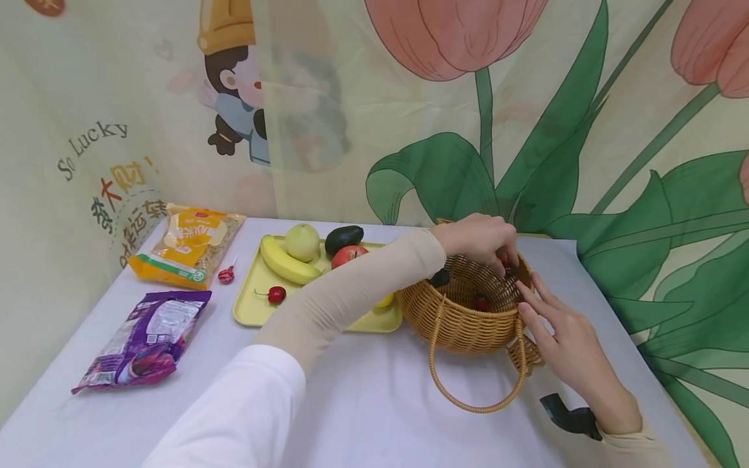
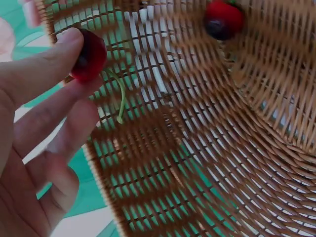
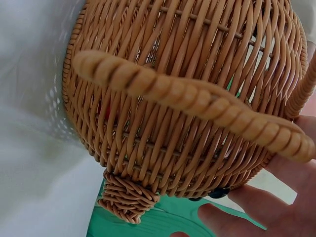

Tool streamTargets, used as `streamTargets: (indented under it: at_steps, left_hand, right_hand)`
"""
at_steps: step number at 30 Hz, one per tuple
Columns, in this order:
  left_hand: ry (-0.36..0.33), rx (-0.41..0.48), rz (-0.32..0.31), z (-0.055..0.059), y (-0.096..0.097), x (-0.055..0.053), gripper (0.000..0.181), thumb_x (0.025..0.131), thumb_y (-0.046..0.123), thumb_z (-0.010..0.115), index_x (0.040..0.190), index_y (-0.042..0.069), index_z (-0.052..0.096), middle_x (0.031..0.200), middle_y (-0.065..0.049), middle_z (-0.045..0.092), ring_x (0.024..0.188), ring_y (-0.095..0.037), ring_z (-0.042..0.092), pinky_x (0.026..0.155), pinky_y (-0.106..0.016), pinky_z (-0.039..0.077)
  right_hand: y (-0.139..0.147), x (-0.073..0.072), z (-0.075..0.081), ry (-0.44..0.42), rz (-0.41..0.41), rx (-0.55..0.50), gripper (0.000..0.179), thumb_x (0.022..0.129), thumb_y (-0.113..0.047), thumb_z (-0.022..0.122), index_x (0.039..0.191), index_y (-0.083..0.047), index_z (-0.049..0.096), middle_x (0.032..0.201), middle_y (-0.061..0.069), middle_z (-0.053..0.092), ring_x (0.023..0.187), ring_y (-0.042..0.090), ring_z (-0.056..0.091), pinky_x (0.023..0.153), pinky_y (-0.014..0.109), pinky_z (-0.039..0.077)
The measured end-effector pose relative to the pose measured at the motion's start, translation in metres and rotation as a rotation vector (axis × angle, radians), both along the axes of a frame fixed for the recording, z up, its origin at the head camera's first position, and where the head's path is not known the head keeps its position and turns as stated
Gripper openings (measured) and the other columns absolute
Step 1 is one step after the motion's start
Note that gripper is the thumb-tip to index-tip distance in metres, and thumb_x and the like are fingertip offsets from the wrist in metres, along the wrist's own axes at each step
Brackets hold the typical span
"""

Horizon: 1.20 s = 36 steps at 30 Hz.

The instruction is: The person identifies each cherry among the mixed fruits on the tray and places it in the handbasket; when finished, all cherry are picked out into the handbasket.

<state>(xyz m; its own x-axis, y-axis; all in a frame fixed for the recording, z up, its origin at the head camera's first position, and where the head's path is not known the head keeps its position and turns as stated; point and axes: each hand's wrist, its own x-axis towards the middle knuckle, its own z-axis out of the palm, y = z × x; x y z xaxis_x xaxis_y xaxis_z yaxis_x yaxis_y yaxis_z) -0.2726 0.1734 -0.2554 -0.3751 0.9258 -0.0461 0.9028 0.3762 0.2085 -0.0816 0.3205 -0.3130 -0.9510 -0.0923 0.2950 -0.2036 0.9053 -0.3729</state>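
In the left wrist view, my left hand [image 2: 47,116] pinches a dark red cherry [image 2: 91,57] between thumb and fingers, its green stem hanging down. That hand reaches across into the mouth of the wicker basket [image 1: 462,328], near its right inner wall. Deeper inside lies another cherry [image 1: 481,302]. My right hand [image 1: 570,344] lies against the basket's right side, fingers extended and fingertips at the rim. From the right wrist view, its fingers spread along the woven wall beside the handle [image 3: 197,106]. The handle hangs down over the front of the basket.
Left of the basket, a yellow tray [image 1: 248,312] bears a banana [image 1: 287,263], a pale round fruit [image 1: 302,242], a dark oval fruit [image 1: 344,240], an apple [image 1: 348,255] and a cherry [image 1: 276,295]. Farther left lie a lollipop [image 1: 225,275], an orange bag [image 1: 190,247] and a purple bag [image 1: 149,341].
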Motion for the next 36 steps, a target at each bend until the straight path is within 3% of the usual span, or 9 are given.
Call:
streamTargets:
  at_steps: [7, 20, 36]
  left_hand:
    - [-0.015, -0.053, -0.047, -0.0108, 0.007, 0.0015, 0.032, 0.092, 0.036, 0.077, 0.123, 0.033, 0.076, 0.118, 0.013, 0.076, 0.107, 0.0, 0.069, 0.09, -0.021, 0.055]
    - [-0.042, -0.063, -0.025, -0.011, 0.0059, 0.0057, 0.038, 0.09, 0.037, 0.078, 0.127, 0.031, 0.074, 0.122, 0.013, 0.075, 0.108, -0.002, 0.069, 0.09, -0.02, 0.055]
    - [-0.036, -0.05, -0.061, -0.0082, 0.0109, 0.0066, 0.037, 0.09, 0.036, 0.079, 0.127, 0.033, 0.074, 0.118, 0.013, 0.076, 0.106, -0.002, 0.069, 0.09, -0.02, 0.055]
  right_hand:
    - [0.0, -0.0002, -0.0002, -0.006, -0.005, -0.004, 0.049, 0.109, -0.033, 0.049, 0.154, -0.013, 0.047, 0.164, 0.022, 0.033, 0.133, 0.06, 0.047, 0.094, 0.077, 0.042]
    - [-0.0003, -0.0002, -0.001, 0.01, -0.002, 0.005, 0.049, 0.109, -0.032, 0.049, 0.153, -0.012, 0.048, 0.163, 0.022, 0.035, 0.132, 0.06, 0.048, 0.094, 0.077, 0.043]
    - [-0.0011, 0.0008, 0.0009, -0.004, -0.01, -0.006, 0.049, 0.109, -0.033, 0.049, 0.154, -0.013, 0.047, 0.164, 0.02, 0.033, 0.134, 0.059, 0.047, 0.096, 0.076, 0.042]
